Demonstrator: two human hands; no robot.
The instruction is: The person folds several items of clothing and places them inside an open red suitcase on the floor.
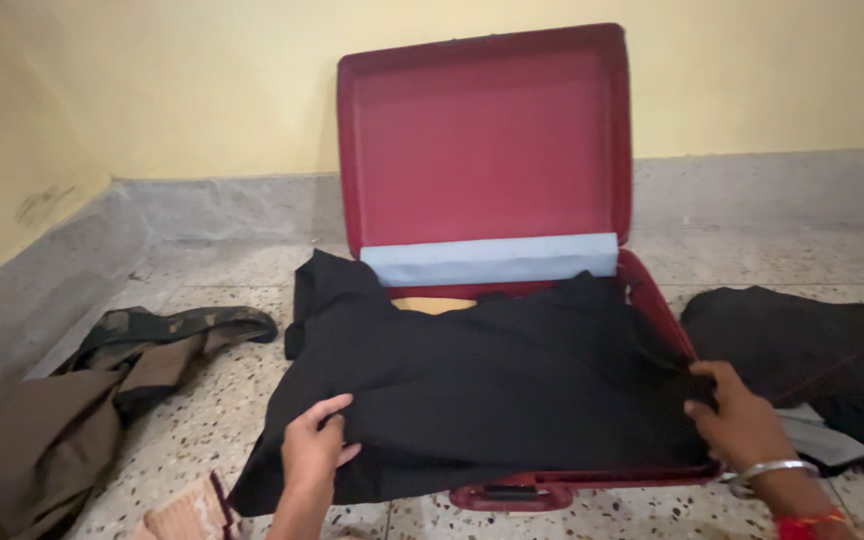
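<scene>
I noted the black garment (pixel 482 390) spread over the open red suitcase (pixel 652 290), spilling past its front-left corner. Left hand (pixel 312 450) pinched the cloth; right hand (pixel 742 420) gripped its right edge. Judged: keep both edges taut, tuck overhang inside the rim.

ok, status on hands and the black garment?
Left hand and right hand both gripping black garment. Garment spread over open red suitcase, overhanging its left edge. Other clothes lie alongside, none blocking.
</scene>
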